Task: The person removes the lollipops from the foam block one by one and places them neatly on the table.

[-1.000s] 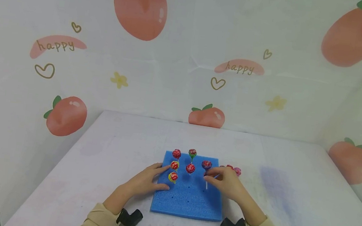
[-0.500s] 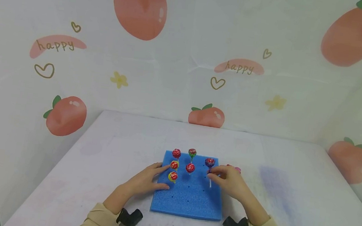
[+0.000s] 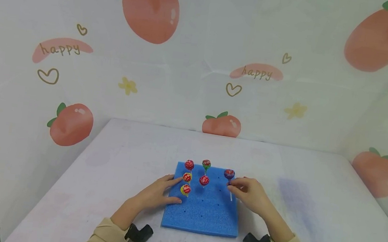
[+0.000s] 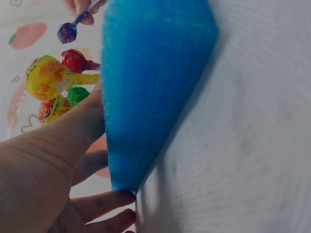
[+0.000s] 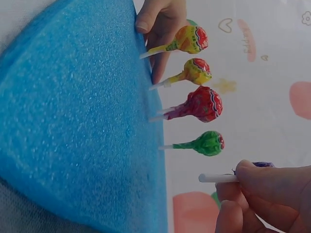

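Note:
In the head view, my right hand (image 3: pixel 252 194) pinches a purple-wrapped lollipop (image 3: pixel 229 174) just below its head. Its bare white stick (image 5: pixel 214 178) points toward the foam board in the right wrist view, with the end free and apart from the surface. My left hand (image 3: pixel 153 194) rests against the left side of the blue foam board (image 3: pixel 200 222), thumb and fingers spread along the edge. Standing in the board are a red lollipop (image 3: pixel 189 164) and two yellow ones at the left, plus a green lollipop (image 3: pixel 206 163) and a red one in the middle column.
Small holes dot the board's front and right parts. Underneath lies a white table (image 3: pixel 134 142), backed by a white cloth (image 3: pixel 191 80) printed with peaches, hearts and flowers. Each wrist carries a black camera mount (image 3: pixel 139 233).
My right hand has shifted right with the purple lollipop, toward the board's right edge. The loose pink and red lollipops seen behind it earlier are now hidden. My left hand stays put.

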A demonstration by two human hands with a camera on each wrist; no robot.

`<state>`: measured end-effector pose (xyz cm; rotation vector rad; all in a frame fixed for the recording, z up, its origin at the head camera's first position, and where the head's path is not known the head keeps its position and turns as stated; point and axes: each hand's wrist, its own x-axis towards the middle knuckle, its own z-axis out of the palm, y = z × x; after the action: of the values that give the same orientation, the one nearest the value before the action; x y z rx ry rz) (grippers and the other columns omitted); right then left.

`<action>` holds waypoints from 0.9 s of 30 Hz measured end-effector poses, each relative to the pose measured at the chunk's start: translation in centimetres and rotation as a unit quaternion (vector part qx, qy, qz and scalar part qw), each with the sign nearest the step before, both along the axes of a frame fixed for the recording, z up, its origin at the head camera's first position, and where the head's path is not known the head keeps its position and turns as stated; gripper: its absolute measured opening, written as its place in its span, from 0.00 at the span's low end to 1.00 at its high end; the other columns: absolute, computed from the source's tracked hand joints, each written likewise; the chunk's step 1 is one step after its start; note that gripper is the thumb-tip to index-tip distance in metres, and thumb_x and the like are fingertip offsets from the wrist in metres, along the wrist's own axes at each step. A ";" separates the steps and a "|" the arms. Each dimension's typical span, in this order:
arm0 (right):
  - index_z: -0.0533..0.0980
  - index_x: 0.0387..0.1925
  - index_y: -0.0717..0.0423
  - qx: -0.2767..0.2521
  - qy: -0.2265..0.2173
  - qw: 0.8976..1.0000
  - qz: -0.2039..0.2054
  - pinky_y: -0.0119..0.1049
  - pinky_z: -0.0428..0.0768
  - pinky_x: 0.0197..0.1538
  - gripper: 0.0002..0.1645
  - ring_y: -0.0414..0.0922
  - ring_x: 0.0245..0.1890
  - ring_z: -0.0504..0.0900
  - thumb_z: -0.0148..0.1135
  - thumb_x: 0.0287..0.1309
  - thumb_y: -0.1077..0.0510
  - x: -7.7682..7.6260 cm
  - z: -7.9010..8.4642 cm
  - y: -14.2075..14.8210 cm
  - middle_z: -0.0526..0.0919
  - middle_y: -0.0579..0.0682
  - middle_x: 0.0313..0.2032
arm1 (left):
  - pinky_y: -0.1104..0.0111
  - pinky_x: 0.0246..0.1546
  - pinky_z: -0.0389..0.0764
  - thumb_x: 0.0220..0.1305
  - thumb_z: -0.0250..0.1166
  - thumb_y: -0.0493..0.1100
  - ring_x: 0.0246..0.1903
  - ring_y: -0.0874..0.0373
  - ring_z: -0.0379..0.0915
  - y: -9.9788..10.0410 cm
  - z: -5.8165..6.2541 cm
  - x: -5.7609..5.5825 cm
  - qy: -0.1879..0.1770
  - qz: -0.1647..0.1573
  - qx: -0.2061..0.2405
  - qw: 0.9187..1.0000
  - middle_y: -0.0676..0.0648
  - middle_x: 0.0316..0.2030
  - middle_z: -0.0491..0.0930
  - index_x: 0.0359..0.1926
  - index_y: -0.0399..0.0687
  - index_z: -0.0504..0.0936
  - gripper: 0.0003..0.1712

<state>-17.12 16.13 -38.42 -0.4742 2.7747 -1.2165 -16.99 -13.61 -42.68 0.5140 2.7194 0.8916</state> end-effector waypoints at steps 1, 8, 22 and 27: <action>0.81 0.40 0.64 0.000 -0.001 1.000 -0.002 0.24 0.77 0.29 0.13 0.40 0.29 0.76 0.61 0.58 0.58 0.0 0.0 0.1 0.84 0.54 0.35 | 0.42 0.63 0.63 0.55 0.65 0.58 0.67 0.37 0.54 0.0 0.0 0.0 -0.001 0.000 0.001 1.000 0.35 0.67 0.59 0.67 0.50 0.64 0.41; 0.80 0.40 0.66 -0.009 0.000 1.000 -0.003 0.25 0.77 0.27 0.14 0.41 0.27 0.78 0.61 0.58 0.58 0.0 0.0 0.6 0.82 0.54 0.32 | 0.43 0.63 0.63 0.55 0.65 0.59 0.68 0.37 0.54 0.0 -0.1 -0.1 -0.001 0.001 -0.002 1.000 0.35 0.67 0.59 0.68 0.51 0.64 0.41; 0.81 0.40 0.67 -0.017 0.003 1.000 -0.017 0.25 0.77 0.28 0.15 0.44 0.28 0.81 0.62 0.57 0.58 -0.1 -0.3 1.4 0.84 0.56 0.32 | 0.42 0.63 0.63 0.56 0.65 0.58 0.67 0.36 0.55 0.0 0.0 0.0 0.005 -0.004 -0.003 1.000 0.33 0.67 0.59 0.67 0.49 0.64 0.41; 0.81 0.40 0.66 -0.012 0.000 1.000 -0.025 0.25 0.78 0.28 0.14 0.43 0.28 0.81 0.62 0.58 0.58 -0.2 -0.4 1.7 0.84 0.57 0.33 | 0.42 0.62 0.63 0.56 0.65 0.57 0.67 0.36 0.55 0.1 0.1 0.0 0.004 -0.003 -0.003 1.000 0.33 0.67 0.59 0.67 0.49 0.64 0.41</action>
<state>-17.33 17.88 -38.80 -0.4075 2.7914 -1.2615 -16.99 -13.53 -42.57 0.5265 2.7253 0.8820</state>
